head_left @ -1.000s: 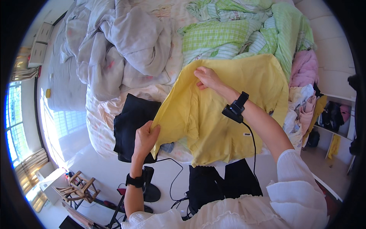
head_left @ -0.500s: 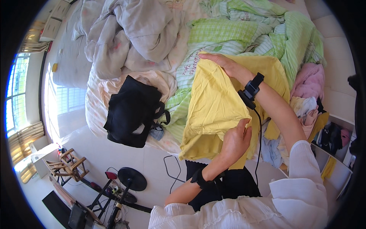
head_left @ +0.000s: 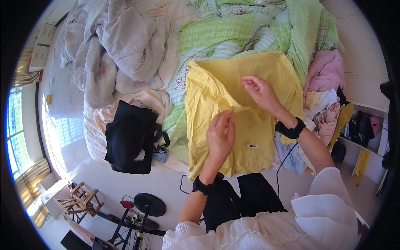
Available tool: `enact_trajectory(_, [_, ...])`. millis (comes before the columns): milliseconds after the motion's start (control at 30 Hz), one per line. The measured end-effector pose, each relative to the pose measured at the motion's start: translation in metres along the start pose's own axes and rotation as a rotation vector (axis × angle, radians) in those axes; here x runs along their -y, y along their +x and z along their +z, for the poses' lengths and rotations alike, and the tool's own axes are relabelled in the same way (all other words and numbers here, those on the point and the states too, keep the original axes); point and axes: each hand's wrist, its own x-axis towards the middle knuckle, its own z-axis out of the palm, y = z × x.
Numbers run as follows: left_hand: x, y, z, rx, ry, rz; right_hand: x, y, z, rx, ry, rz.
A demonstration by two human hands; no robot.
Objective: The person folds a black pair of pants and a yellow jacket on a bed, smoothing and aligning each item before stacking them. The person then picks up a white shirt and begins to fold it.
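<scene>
A yellow garment (head_left: 266, 129) with a small white-and-black label lies spread on the near edge of the bed, its left side folded inward. My left hand (head_left: 221, 135) is closed at the folded edge, fingertips pinching the fabric. Above the garment's middle, my right hand (head_left: 262, 96) is open, fingers slightly bent, with nothing in them. Each wrist wears a black strap. To the left lies a folded black garment (head_left: 130, 135) with straps trailing on its right side.
A green-and-white quilt (head_left: 225, 35) and a crumpled grey quilt (head_left: 137, 46) cover the far bed. Piled clothes (head_left: 327, 110) and a pink fleecy cloth (head_left: 327, 71) lie right, beside an open shelf (head_left: 373, 143). An exercise bike (head_left: 141, 208) and wooden chair (head_left: 81, 200) stand lower left.
My right hand has let go of the garment's far edge and moved nearer. My left hand has shifted left and farther up, and the garment's left part now lies folded over.
</scene>
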Motion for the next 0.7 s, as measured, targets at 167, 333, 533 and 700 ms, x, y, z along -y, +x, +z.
enact_trajectory(167, [0.008,0.097,-0.055,-0.01,0.547,0.479,-0.066,-0.086,-0.005,0.03,-0.074,-0.01])
enact_trajectory(333, [0.021,0.16,-0.052,0.322,0.8,0.64,-0.106,-0.107,0.02,-0.062,0.023,0.043])
enact_trajectory(533, [0.016,0.204,-0.075,0.418,0.937,0.672,-0.095,-0.14,0.006,-0.029,0.171,0.348])
enact_trajectory(700, [0.004,0.224,-0.088,0.483,1.085,0.816,-0.059,-0.177,-0.01,0.006,0.214,0.353])
